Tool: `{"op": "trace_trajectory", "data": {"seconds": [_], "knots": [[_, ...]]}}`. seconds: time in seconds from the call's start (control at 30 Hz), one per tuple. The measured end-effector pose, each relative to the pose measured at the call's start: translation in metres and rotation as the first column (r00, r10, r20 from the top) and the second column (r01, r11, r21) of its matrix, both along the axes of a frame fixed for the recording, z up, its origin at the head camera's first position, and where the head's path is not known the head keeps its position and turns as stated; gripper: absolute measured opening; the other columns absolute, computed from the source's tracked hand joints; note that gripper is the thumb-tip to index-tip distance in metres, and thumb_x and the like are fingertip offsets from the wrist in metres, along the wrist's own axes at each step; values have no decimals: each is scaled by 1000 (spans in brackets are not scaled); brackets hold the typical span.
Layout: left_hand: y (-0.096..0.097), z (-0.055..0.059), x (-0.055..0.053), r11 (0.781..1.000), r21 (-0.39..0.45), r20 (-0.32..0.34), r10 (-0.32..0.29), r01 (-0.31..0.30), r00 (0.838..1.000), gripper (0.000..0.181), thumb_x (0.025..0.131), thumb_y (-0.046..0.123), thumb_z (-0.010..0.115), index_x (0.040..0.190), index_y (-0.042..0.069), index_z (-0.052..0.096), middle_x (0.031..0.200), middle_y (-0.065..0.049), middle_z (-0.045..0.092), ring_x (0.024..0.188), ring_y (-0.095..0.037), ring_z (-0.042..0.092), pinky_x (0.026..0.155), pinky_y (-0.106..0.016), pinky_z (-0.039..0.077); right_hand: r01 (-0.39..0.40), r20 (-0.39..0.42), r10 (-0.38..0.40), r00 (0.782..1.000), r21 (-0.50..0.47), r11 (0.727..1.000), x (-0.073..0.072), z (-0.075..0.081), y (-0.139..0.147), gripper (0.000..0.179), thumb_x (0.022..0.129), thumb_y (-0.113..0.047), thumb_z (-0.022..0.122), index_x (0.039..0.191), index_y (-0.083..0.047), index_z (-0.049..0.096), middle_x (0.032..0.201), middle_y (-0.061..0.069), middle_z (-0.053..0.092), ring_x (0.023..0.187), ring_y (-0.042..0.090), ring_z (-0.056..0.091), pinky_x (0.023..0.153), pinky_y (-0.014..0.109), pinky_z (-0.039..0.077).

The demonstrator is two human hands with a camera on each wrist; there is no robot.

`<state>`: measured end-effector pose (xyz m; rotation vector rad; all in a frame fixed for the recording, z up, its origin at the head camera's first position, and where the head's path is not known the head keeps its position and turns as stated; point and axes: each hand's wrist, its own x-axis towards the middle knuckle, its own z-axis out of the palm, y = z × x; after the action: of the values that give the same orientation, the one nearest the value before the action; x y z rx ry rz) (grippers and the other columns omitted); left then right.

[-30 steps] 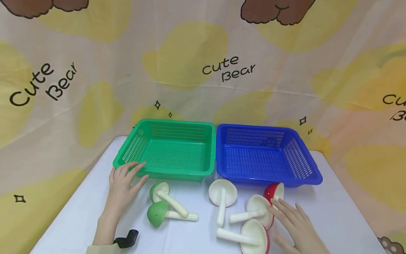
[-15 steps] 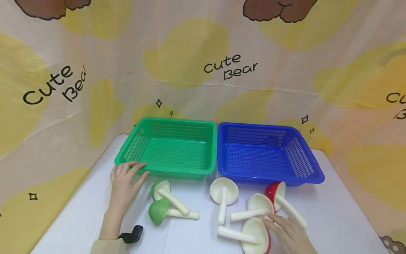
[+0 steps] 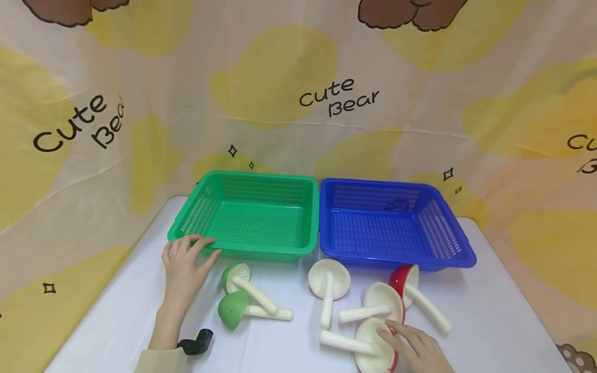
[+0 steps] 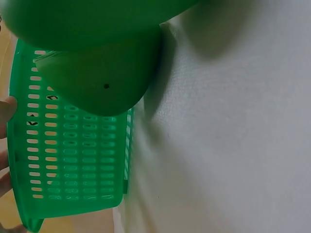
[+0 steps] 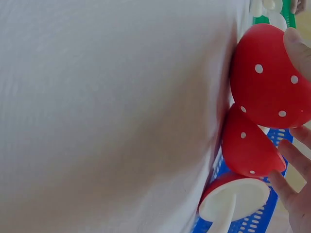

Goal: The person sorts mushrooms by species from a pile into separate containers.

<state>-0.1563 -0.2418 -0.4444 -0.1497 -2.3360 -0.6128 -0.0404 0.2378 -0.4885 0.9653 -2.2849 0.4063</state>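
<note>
My left hand [image 3: 183, 269] rests at the near left corner of the green basket [image 3: 261, 254], fingertips over its rim. In the left wrist view, fingers [image 4: 6, 109] touch that rim, behind a green mushroom cap [image 4: 104, 82]. Two green toy mushrooms [image 3: 232, 311] lie before the basket, stems crossing. My right hand [image 3: 417, 349] is over the nearest red mushroom [image 3: 373, 331], its fingers spread. In the right wrist view, the thumb [image 5: 297, 51] touches the spotted red cap [image 5: 267, 73]; the other fingers extend beside a second cap [image 5: 248, 145].
A blue basket [image 3: 396, 259] stands right of the green one. Another red mushroom [image 3: 403, 280] leans near its front, and a white-gilled mushroom [image 3: 328, 280] lies at the middle. A black angled object [image 3: 198, 342] sits by the left wrist. A printed cloth [image 3: 280, 77] hangs behind.
My right hand has moved left and nearer, from the far red mushroom to the nearest one, uncovering the far one's stem. The left hand stays at the green basket's rim.
</note>
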Motion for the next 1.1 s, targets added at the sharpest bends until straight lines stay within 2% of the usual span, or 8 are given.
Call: {"op": "trace_trajectory", "data": {"seconds": [0.23, 0.4, 0.5, 0.67, 0.8, 0.9, 1.0, 1.1], "knots": [[1, 0, 2, 1000, 6, 25, 5, -5, 1000, 29, 75, 19, 81, 100, 12, 69, 107, -14, 59, 108, -37, 47, 106, -69, 19, 24, 25, -24, 999, 7, 1000, 0, -3, -3, 75, 77, -73, 58, 126, -17, 62, 124, 7, 60, 102, 10, 51, 88, 21, 34], [0, -1, 2, 1000, 11, 33, 11, -11, 999, 29, 75, 20, 81, 101, 12, 69, 108, -14, 59, 109, -37, 46, 106, -69, 18, 42, 35, -44, 998, 45, 998, -2, -2, -6, 77, 70, -71, 66, 126, -18, 61, 123, 6, 59, 94, 12, 55, 77, 25, 40], [-1, -2, 1, 1000, 12, 33, 12, -12, 999, 29, 75, 21, 81, 101, 13, 69, 108, -14, 59, 109, -37, 46, 107, -68, 18, 44, 34, -46, 998, 54, 998, -2, 0, -8, 78, 69, -69, 69, 126, -18, 61, 123, 6, 59, 91, 12, 56, 75, 25, 41], [-1, -3, -1, 1000, 11, 26, 8, -8, 1000, 29, 75, 21, 81, 101, 13, 69, 108, -14, 59, 109, -37, 46, 107, -69, 18, 46, 36, -48, 998, 64, 997, 0, 3, -10, 77, 71, -68, 68, 128, -17, 59, 126, 6, 57, 94, 10, 54, 81, 21, 39], [-1, -4, -1, 1000, 10, 27, 11, -11, 1000, 29, 75, 21, 81, 101, 13, 69, 108, -14, 59, 108, -37, 46, 106, -68, 18, -9, 55, 8, 998, 2, 1000, 1, 3, -12, 72, 78, -65, 63, 127, -12, 60, 126, 10, 57, 104, 9, 48, 98, 11, 30], [-1, -4, -1, 1000, 8, 29, 12, -13, 999, 30, 75, 21, 81, 101, 13, 69, 108, -14, 59, 108, -37, 46, 106, -68, 18, -61, 32, 63, 998, -59, 996, -1, 1, -14, 66, 87, -62, 56, 123, -7, 62, 124, 14, 57, 108, 9, 45, 107, 7, 21], [-1, -4, 0, 1000, 9, 30, 13, -13, 999, 30, 75, 21, 81, 101, 13, 69, 108, -14, 59, 108, -37, 46, 106, -67, 18, -81, -12, 80, 997, -90, 993, -3, 0, -15, 65, 90, -62, 50, 119, -5, 64, 124, 14, 58, 110, 9, 44, 109, 8, 21], [-1, -4, 0, 1000, 12, 30, 12, -13, 999, 29, 76, 21, 81, 101, 13, 69, 109, -14, 59, 109, -37, 45, 106, -67, 18, -112, -28, 109, 994, -113, 987, -4, 1, -14, 66, 90, -62, 51, 119, -3, 64, 127, 14, 57, 113, 9, 44, 109, 9, 22]]}}
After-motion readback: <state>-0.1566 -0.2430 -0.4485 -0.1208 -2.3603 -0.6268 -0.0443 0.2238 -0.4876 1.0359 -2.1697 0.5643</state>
